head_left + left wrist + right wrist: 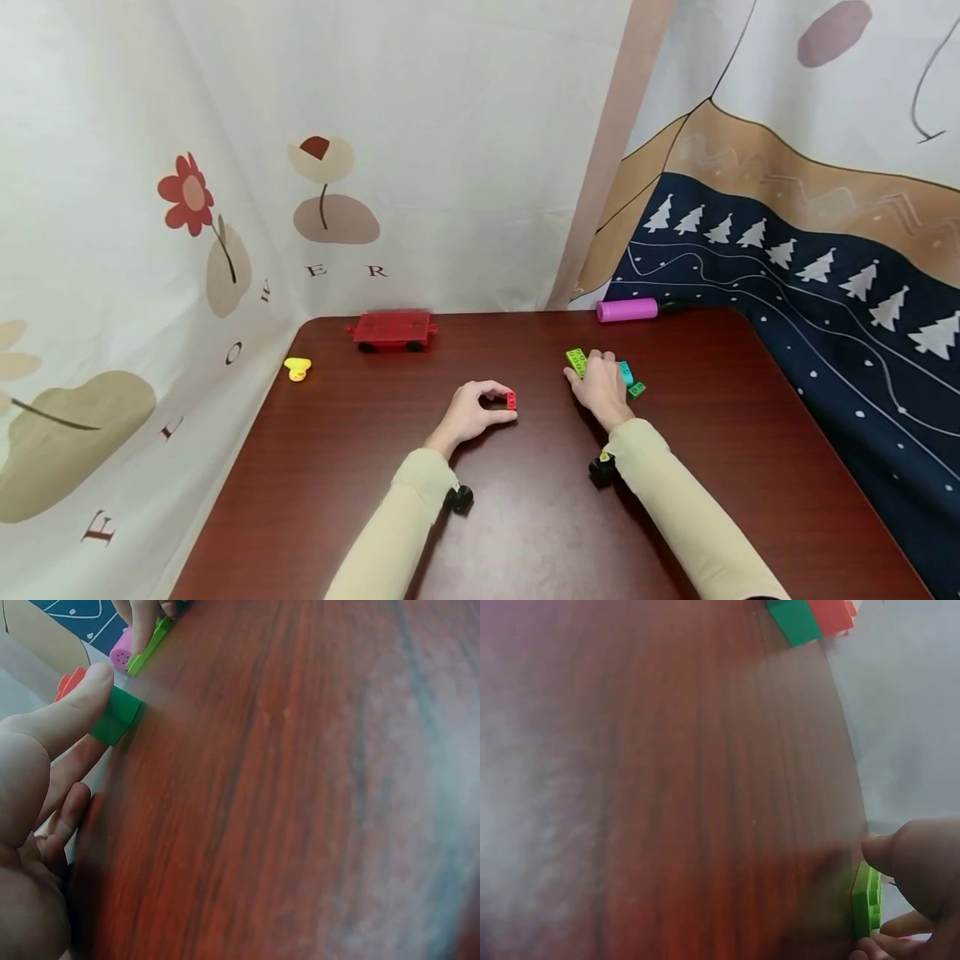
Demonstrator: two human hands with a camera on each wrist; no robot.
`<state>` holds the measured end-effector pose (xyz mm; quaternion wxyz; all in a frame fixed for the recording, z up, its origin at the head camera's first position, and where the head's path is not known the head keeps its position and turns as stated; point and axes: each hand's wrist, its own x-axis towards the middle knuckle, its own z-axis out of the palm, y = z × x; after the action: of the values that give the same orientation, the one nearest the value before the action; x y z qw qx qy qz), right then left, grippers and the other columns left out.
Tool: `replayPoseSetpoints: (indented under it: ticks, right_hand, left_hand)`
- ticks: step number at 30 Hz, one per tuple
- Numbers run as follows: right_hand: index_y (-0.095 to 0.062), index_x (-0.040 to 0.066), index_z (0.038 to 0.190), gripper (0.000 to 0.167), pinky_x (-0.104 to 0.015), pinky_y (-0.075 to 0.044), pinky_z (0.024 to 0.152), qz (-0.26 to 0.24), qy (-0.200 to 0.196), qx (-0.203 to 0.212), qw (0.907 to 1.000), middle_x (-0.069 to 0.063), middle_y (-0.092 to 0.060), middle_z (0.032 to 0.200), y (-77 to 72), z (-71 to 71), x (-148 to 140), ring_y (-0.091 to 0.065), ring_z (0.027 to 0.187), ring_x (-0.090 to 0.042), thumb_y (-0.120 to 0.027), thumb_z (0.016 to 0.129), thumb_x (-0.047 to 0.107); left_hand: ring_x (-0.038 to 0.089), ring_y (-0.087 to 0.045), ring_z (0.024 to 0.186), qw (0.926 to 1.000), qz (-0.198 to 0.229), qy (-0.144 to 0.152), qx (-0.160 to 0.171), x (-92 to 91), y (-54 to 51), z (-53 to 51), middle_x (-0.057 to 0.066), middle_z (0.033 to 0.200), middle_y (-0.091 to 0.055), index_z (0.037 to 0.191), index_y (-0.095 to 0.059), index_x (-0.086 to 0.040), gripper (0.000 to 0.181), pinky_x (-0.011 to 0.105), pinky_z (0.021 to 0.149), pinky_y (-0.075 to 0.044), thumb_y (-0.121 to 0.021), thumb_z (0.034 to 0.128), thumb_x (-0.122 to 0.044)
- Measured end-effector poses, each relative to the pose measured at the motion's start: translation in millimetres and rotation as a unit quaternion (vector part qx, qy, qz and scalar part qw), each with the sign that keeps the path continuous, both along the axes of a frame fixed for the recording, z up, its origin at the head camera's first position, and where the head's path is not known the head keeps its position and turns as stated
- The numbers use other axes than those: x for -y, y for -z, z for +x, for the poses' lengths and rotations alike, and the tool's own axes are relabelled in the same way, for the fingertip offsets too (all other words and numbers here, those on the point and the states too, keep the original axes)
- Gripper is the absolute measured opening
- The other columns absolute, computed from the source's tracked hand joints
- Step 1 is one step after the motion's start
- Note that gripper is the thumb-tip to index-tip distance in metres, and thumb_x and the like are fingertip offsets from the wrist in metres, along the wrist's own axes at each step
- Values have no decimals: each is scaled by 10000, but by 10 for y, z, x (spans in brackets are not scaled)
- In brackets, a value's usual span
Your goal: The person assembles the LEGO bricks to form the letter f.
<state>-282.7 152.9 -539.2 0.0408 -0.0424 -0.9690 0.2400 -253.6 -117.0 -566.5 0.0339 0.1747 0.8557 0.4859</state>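
Between its thumb and fingers my left hand (468,414) (45,765) pinches a small stack, a red brick (512,401) (831,615) on top of a green brick (118,716) (793,621). To its right, my right hand (602,387) (915,877) is at a lime green brick (576,361) (867,900) with thumb and fingers around it on the table. Beside that hand lie a light blue brick (626,372) and a small green brick (637,389), partly behind the fingers.
On the brown table (525,517), a red wheeled base (393,329) stands at the back left, with a yellow toy piece (297,368) by the left edge. A purple cylinder (627,310) with a black end lies along the back edge. Printed curtains (450,150) hang behind.
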Motion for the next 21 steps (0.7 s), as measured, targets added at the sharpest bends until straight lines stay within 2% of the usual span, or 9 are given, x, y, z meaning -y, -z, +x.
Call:
replayPoseSetpoints:
  ticks: [6,14,18,21]
  right_hand:
    - [-503,-28,1467,765,-594,-532,922,-117,80,147,9998,-294,-528,1307,16,-79,24,-531,1158,-450,-754,954,480]
    - [-600,64,1422,603,-582,-534,875,37,-15,-8,10000,-270,-582,1279,63,-128,10,-536,1128,-454,-768,963,416]
    - [-629,83,1418,538,-573,-522,881,-98,-198,-133,9997,-268,-593,1282,67,-125,-2,-552,1119,-465,-758,980,368]
    - [-640,83,1421,501,-555,-502,902,-361,-475,-265,9979,-269,-597,1282,65,-125,-9,-549,1116,-452,-747,993,322]
  left_hand:
    - [112,-657,962,10000,25,8,-25,4,-4,-1,-111,1016,-756,1110,-801,-243,327,320,897,-541,-935,814,-275]
    - [102,-663,967,10000,43,6,32,-13,-15,-4,-117,1012,-758,1112,-801,-242,326,314,908,-539,-936,815,-239]
    - [101,-669,962,10000,68,16,27,-17,-16,4,-105,1009,-762,1113,-803,-224,330,310,905,-541,-938,812,-230]
    - [99,-678,965,10000,69,13,4,-15,-13,-3,-100,1012,-764,1113,-802,-222,335,312,908,-544,-941,808,-232]
